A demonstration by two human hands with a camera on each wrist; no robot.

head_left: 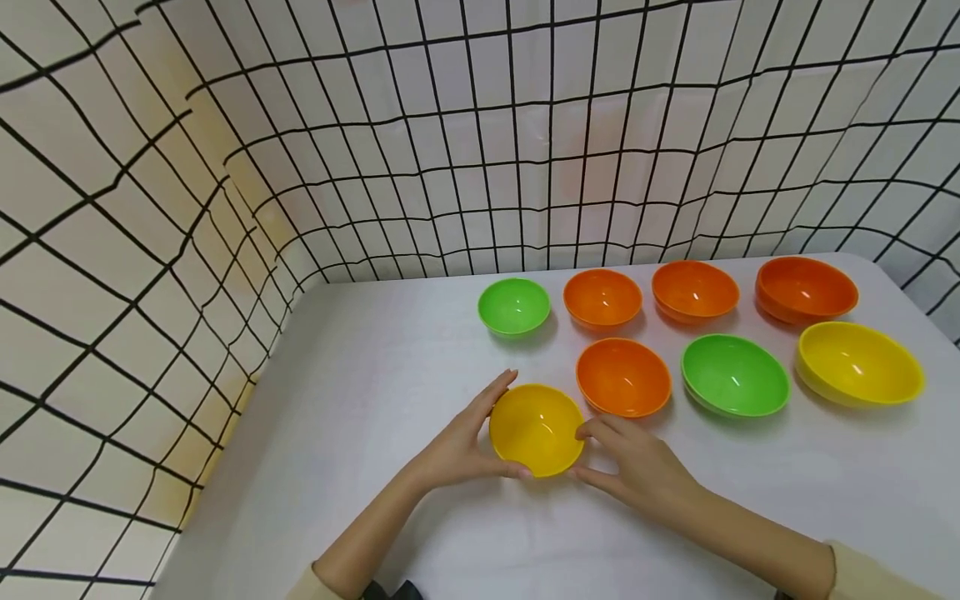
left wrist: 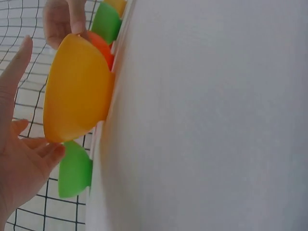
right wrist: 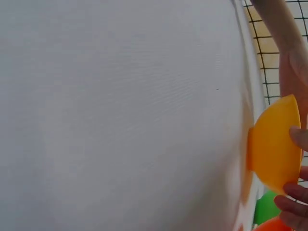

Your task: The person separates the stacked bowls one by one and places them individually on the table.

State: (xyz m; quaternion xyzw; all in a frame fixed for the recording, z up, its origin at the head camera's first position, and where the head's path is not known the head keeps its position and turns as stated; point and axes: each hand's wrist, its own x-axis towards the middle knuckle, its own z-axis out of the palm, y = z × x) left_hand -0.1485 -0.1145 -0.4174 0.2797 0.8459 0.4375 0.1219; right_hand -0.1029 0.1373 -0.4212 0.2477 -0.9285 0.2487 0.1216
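A small yellow bowl (head_left: 536, 430) sits upright on the white table, between my two hands. My left hand (head_left: 467, 446) holds its left side, thumb near the front rim and fingers spread toward the back. On the opposite side, my right hand (head_left: 637, 462) grips the rim with bent fingers, its thumb low at the front. The left wrist view shows the bowl (left wrist: 79, 91) from the side, with its base at the tabletop. In the right wrist view the fingertips (right wrist: 297, 191) lie against the bowl (right wrist: 275, 144). The bowl's inside is bare.
Beyond my hands stand a small green bowl (head_left: 514, 307), several orange bowls (head_left: 623, 377), a larger green bowl (head_left: 735, 375) and a large yellow bowl (head_left: 859, 364). They form two rows on the white table (head_left: 360, 367). Black grid netting (head_left: 480, 125) encloses the back and left.
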